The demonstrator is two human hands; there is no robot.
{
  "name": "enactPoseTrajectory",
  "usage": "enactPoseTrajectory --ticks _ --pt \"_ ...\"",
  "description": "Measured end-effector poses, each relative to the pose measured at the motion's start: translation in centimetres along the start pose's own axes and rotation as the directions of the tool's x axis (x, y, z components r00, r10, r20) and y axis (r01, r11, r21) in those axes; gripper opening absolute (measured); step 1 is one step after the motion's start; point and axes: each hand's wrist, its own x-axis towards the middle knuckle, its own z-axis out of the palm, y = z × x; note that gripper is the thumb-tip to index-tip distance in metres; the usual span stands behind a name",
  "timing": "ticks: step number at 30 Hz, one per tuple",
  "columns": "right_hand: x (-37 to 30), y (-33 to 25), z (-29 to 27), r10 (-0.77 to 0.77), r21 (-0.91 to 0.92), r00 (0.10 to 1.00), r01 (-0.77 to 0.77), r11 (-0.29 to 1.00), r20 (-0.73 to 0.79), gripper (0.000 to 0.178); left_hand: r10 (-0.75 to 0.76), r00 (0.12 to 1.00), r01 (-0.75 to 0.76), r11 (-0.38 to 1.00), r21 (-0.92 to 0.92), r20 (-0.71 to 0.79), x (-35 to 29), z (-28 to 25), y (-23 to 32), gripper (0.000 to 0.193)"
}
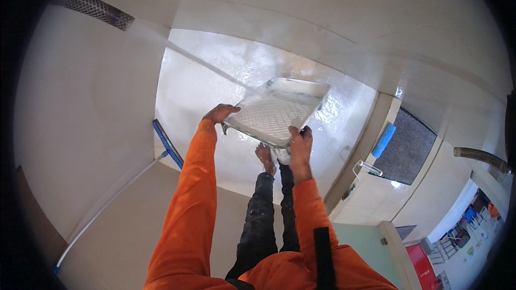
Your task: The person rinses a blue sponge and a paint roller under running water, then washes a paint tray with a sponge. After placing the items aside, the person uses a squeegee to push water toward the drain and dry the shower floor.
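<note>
A white paint tray (279, 110) with a ribbed, diamond-patterned bed is tilted in front of me, its rim smeared with grey. My left hand (220, 113) grips the tray's left edge, thumb on top. At the near right corner my right hand (301, 145) is closed around the rim. A stream of water (212, 70) shoots from a braided hose (97, 8) at the upper left and strikes the tray. Water runs off its near corner beside my bare foot (265, 159).
A squeegee (167, 144) with a blue head and white pole leans on the left. To the right, a blue roller sleeve (384, 140) and a wire roller frame (367, 169) lie by a dark mat (406, 147). A second hose (481, 157) hangs far right. The pale floor (196, 70) is wet.
</note>
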Motion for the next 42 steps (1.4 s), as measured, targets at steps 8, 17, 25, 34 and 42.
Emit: enactPoseTrajectory --ticks 8,17,25,34,42 --pt "11.0 -2.6 -2.1 0.248 -0.183 0.719 -0.169 0.968 0.649 0.048 -0.044 0.999 0.017 0.793 -0.609 -0.028 -3.7 -2.4 -3.5 0.07" --pt "18.1 -5.9 4.7 0.089 -0.591 0.705 0.509 0.626 0.703 0.054 0.006 0.94 -0.331 0.262 -0.907 -0.341 -4.5 -1.7 -4.7 0.048" --pt "7.7 3.4 12.1 -0.324 -0.577 0.653 0.757 0.307 0.684 0.06 -0.219 0.767 -0.617 0.005 -0.787 -0.603 -12.4 6.0 -4.5 0.057" --pt "2.0 5.6 13.5 -0.405 -0.527 0.617 0.787 0.32 0.675 0.048 -0.366 0.7 -0.685 -0.102 -0.721 -0.613 -16.7 11.3 -4.3 0.052" --pt "1.7 1.3 16.5 -0.38 -0.397 0.678 0.7 0.593 0.629 0.044 -0.348 0.693 -0.706 -0.152 -0.691 -0.632 -18.4 12.5 -5.9 0.04"
